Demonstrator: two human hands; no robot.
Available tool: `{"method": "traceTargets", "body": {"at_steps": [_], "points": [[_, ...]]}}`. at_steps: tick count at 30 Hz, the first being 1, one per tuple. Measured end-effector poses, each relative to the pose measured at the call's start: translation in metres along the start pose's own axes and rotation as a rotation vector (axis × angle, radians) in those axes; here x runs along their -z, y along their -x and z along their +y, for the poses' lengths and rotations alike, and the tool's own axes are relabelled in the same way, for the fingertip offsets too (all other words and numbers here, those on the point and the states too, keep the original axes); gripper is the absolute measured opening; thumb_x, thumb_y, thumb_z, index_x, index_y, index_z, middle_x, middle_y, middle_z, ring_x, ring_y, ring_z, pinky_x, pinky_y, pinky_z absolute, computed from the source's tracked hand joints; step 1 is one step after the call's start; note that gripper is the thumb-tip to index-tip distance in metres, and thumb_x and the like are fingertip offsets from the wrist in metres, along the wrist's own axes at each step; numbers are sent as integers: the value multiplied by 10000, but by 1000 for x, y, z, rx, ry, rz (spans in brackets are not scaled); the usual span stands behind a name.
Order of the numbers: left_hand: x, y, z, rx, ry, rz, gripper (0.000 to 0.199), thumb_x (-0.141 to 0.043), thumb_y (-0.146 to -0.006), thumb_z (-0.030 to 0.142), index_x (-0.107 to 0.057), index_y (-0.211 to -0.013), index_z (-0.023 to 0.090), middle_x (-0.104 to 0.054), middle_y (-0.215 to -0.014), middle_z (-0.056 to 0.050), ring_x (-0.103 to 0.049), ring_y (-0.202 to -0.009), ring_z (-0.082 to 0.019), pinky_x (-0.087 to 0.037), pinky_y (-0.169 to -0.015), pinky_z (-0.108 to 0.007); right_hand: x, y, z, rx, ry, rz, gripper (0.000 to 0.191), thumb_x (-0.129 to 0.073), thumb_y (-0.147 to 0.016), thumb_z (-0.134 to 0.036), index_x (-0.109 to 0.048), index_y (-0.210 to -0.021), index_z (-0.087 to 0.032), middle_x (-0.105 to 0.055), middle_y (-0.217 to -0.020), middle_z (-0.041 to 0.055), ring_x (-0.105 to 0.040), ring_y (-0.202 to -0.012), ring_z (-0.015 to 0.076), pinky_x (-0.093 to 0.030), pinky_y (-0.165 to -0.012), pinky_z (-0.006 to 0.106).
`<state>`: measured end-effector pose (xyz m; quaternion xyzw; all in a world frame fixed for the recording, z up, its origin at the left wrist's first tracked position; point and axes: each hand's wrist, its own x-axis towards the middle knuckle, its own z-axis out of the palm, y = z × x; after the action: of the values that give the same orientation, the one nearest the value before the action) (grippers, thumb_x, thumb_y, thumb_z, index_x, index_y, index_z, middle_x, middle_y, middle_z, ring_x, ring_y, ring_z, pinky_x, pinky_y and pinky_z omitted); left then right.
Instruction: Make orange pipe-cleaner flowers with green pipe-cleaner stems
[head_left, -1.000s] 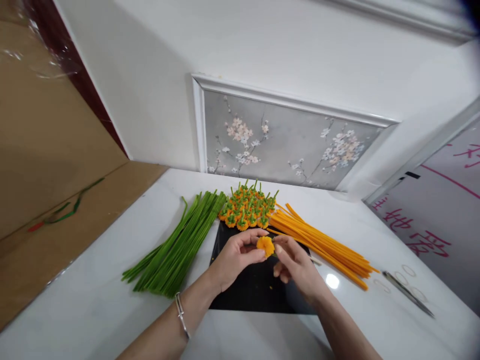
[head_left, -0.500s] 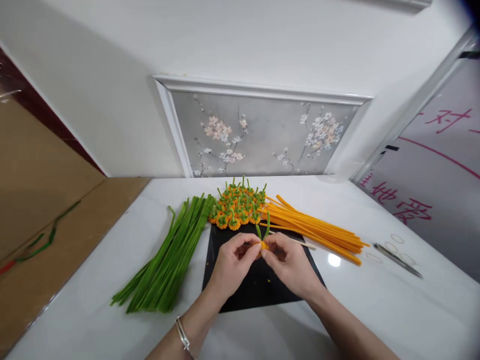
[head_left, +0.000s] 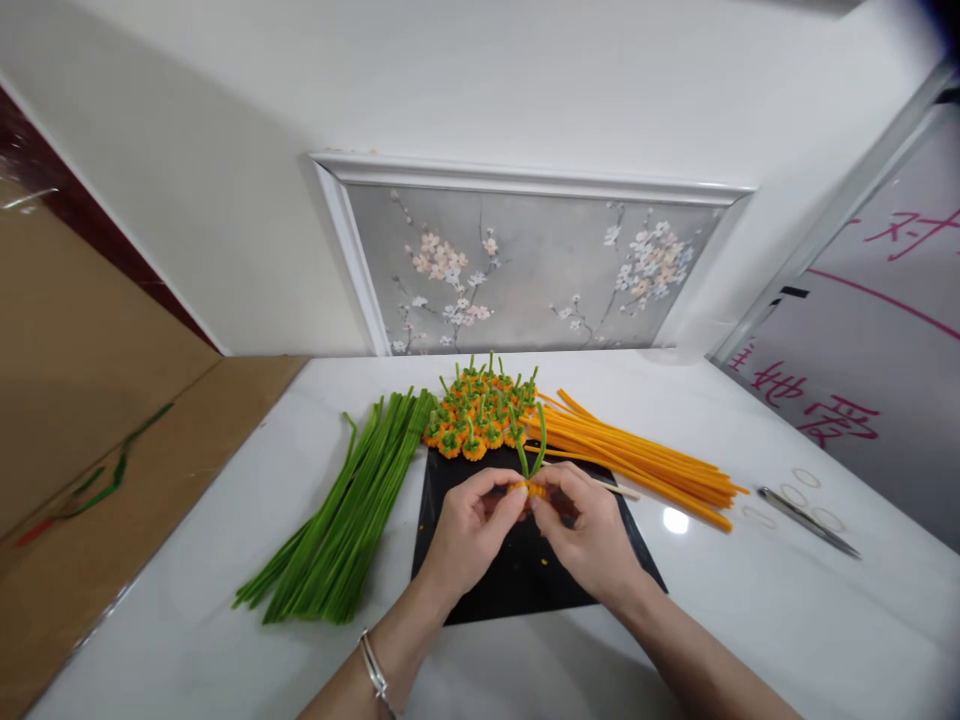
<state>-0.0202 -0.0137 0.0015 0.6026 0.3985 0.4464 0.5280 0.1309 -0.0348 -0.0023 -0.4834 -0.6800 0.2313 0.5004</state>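
Note:
Between the fingertips of both hands is a small orange pipe-cleaner pumpkin (head_left: 535,490), with two green pipe-cleaner ends sticking up from its top in a V. My left hand (head_left: 480,515) pinches its left side, and my right hand (head_left: 581,520) pinches the right side. Fingers hide much of the orange body. Both hands are over a black mat (head_left: 510,590). Just behind them stands a cluster of several finished-looking orange pumpkins (head_left: 480,410) with green tops and stems.
Green pipe cleaners (head_left: 345,510) lie in a bundle at left, orange pipe cleaners (head_left: 637,455) at right. A thin pale stick (head_left: 619,490) lies behind my right hand. Tweezers (head_left: 810,522) and several clear bands (head_left: 806,478) are farther right. Cardboard (head_left: 112,480) borders the left side.
The view has shifted slightly. Both hands keep their pinch, and the small pumpkin now shows more of its orange body and green ends between the fingers.

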Motion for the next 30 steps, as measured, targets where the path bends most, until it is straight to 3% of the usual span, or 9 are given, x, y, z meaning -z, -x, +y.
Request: {"method": "traceTargets", "body": {"at_steps": [7, 12, 20, 24, 30], "points": [[2, -4, 0, 172, 212, -30, 134, -688, -773, 274, -653, -829, 158, -625, -803, 3, -604, -716, -105, -535, -693, -221, 1, -1, 3, -27, -21, -50, 61, -558, -825, -181, -616, -842, -187, -584, -783, 22, -531, -646, 124, -429, -567, 235], [5, -5, -2, 109, 79, -47, 155, -667, -799, 292, -644, -764, 143, -611, -687, 10, -571, -628, -89, -495, -613, -191, 2, -1, 7, -192, -143, -107, 63, -601, -813, -243, -613, -813, -181, -581, -714, 4, -517, -592, 114, -425, -533, 235], [0, -5, -2, 143, 81, -24, 300, -550, -859, 437, -636, -935, 160, -629, -801, -22, -603, -697, -135, -536, -598, -237, 6, -8, 7, -468, -563, -132, 334, -701, -742, -415, -592, -943, -172, -632, -738, 7, -593, -619, 124, -506, -529, 235], [-4, -4, -1, 149, 94, 38, 265, -576, -843, 435, -559, -872, 173, -568, -717, 14, -572, -613, -116, -505, -520, -211, 11, -9, 8, -520, -599, -145, 387, -695, -745, -469, -618, -971, -164, -635, -725, 10, -609, -648, 125, -532, -554, 234], [-4, -3, -2, 90, 17, -16, 265, -563, -859, 403, -540, -756, 159, -535, -666, 19, -500, -538, -86, -449, -489, -186, 4, -5, 9, -539, -635, -178, 355, -725, -719, -471, -640, -866, -159, -604, -680, -14, -564, -578, 94, -527, -527, 225]]}}
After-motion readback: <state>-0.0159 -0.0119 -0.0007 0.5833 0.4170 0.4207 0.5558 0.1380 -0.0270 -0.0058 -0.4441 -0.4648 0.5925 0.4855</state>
